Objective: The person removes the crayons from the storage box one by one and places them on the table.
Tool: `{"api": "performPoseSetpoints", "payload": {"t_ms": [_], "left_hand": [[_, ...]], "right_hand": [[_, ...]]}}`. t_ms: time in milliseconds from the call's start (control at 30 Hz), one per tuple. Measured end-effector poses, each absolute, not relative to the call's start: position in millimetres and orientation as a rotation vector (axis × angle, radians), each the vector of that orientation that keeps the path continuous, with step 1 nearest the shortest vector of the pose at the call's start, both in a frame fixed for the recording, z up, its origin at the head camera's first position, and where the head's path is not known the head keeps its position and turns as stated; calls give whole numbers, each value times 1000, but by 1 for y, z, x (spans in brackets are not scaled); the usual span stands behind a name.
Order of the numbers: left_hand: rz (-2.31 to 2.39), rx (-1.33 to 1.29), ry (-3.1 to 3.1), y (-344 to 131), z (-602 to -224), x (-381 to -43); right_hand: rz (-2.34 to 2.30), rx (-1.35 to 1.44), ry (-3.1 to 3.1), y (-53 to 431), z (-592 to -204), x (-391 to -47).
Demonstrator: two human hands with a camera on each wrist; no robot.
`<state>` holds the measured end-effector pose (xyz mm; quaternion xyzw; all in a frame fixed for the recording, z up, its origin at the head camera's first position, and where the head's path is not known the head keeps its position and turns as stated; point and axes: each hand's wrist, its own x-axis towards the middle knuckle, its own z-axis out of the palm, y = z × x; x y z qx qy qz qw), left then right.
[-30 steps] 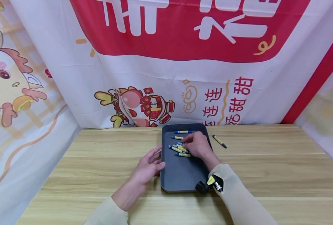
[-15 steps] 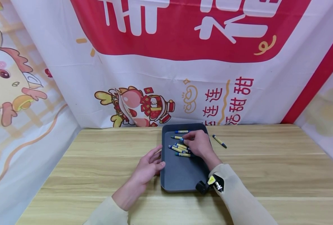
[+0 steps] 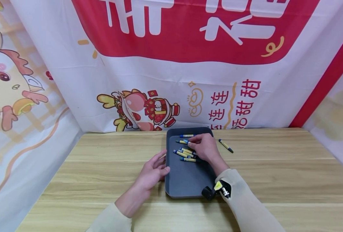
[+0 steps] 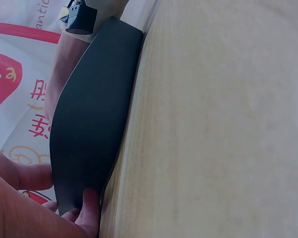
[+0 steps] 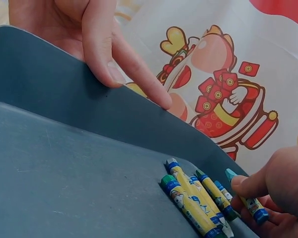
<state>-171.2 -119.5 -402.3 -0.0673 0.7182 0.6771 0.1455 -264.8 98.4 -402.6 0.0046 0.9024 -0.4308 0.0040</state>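
At the left of the tray (image 3: 185, 182), holds the long wall with the left grip (image 3: 153, 170), fairly narrow, with thumb over the rim and fingers against the outside; looks unchanged from a second ago. Within the tray's far half, shows a cluster of crayons (image 3: 181, 154) lying bunched. Closer to the tray's far wall, shows a dark-tipped crayon (image 3: 179, 141) and, beyond it, a blue-ended crayon (image 3: 186, 136), both lying crosswise. Just right of these, still inside the tray's outline, pinches a light-blue crayon (image 5: 252, 204) in the narrow right grip (image 3: 206, 148). Has shifted it from the cluster toward the tray's far wall, over beside the dark-tipped crayon; cannot tell whether touching it. Means, by judgement, one crayon separated out, with several left bunched. Right of the tray, shows a loose crayon (image 3: 226, 145) lying slantwise on the surface (image 3: 275, 167), near the tray but apart, unmoved.
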Motion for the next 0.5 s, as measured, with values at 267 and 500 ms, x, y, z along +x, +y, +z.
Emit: {"api": "performPoseSetpoints", "payload": {"t_ms": [267, 500], "left_hand": [[1959, -190, 2067, -120, -402, -171], [1955, -187, 2072, -119, -402, -171]], "right_hand": [[-1377, 8, 2836, 99, -395, -262], [-1401, 21, 2811, 102, -387, -260]]}}
